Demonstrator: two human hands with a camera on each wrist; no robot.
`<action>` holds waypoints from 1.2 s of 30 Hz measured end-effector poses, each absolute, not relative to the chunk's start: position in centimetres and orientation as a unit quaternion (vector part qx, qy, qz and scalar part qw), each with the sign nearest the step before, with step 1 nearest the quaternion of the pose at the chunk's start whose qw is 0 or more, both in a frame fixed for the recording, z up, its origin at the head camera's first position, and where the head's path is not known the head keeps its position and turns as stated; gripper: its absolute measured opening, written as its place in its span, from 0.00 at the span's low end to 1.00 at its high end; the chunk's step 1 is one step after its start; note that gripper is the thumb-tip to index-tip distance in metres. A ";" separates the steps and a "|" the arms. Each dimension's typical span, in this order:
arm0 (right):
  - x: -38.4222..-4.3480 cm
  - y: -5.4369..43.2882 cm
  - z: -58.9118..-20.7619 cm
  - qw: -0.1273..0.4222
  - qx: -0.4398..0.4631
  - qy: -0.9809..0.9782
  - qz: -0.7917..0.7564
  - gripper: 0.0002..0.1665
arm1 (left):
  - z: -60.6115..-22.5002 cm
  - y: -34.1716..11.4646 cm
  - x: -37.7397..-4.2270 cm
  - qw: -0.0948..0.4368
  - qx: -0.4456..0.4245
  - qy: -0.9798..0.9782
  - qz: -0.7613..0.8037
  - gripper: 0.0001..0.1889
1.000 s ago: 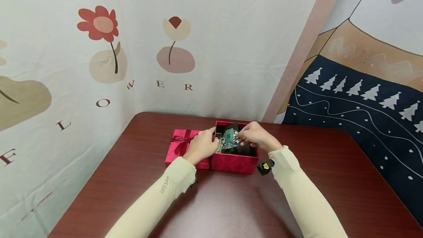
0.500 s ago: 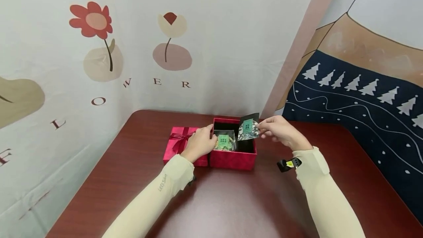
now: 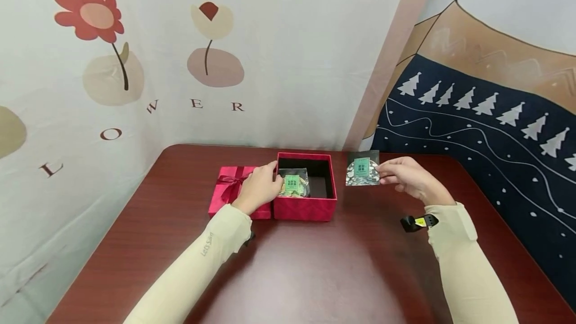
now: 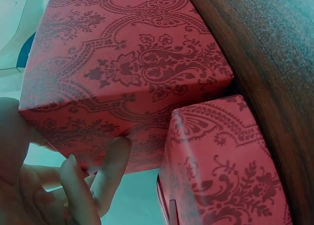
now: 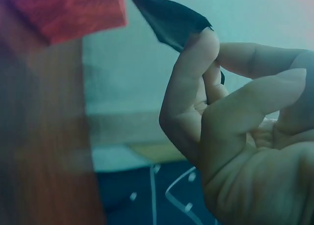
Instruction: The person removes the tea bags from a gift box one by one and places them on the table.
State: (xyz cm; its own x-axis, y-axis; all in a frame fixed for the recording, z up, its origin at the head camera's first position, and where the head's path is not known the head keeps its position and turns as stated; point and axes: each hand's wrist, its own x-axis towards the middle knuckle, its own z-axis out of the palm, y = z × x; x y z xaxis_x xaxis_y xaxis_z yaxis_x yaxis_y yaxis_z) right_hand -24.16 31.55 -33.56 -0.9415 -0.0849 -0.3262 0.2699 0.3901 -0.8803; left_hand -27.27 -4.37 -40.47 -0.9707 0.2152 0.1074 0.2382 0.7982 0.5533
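Observation:
My right hand (image 3: 411, 179) pinches the edge of a small flat sachet (image 3: 362, 168), with a clear patterned front and a green label, held up to the right of a red gift box (image 3: 306, 210). The right wrist view shows the sachet's dark back (image 5: 171, 21) between thumb and finger. A similar sachet (image 3: 292, 184) with a green label sits in the box's left part. My left hand (image 3: 261, 188) grips the box's left wall. Its fingertips (image 4: 117, 149) rest against the patterned outer side in the left wrist view.
The red lid (image 3: 220, 196) with a ribbon bow lies left of the box, partly under my left hand. The brown table (image 3: 315, 274) carries both. A printed cloth (image 3: 288, 64) hangs behind the table's back edge.
My right hand has lifted a sachet out of the box and carried it to the right, uncovering the other sachet. My left hand has kept its place at the box wall.

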 end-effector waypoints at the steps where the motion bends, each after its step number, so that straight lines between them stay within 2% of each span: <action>1: -24.3 31.9 -33.9 0.163 0.059 0.816 -0.552 0.27 | -40.4 -4.4 -27.3 0.018 -0.118 -0.948 -0.295 0.29; 12: -24.9 34.8 -39.6 0.203 0.073 0.801 -0.558 0.19 | -40.1 -4.3 -26.9 0.008 -0.113 -0.948 -0.297 0.29; 21: -25.5 35.6 -41.6 0.235 0.077 0.773 -0.584 0.11 | -40.1 -3.8 -26.6 -0.007 -0.112 -0.945 -0.306 0.30; 30: -25.8 36.2 -42.6 0.251 0.063 0.770 -0.583 0.10 | -40.1 -3.9 -26.6 -0.011 -0.103 -0.944 -0.312 0.30; 36: -26.1 35.9 -42.8 0.248 0.058 0.785 -0.564 0.14 | -40.1 -4.1 -26.7 -0.007 -0.094 -0.945 -0.314 0.30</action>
State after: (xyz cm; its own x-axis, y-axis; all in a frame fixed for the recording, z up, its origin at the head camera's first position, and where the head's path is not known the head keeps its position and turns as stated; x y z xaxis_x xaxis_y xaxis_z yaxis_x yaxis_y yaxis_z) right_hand -26.09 35.90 -42.76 -0.8706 -0.1886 -0.4544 0.3704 0.3566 -0.8577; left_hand -26.69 -4.11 -40.08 -0.9822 0.1819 0.0467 0.1736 0.7847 0.5951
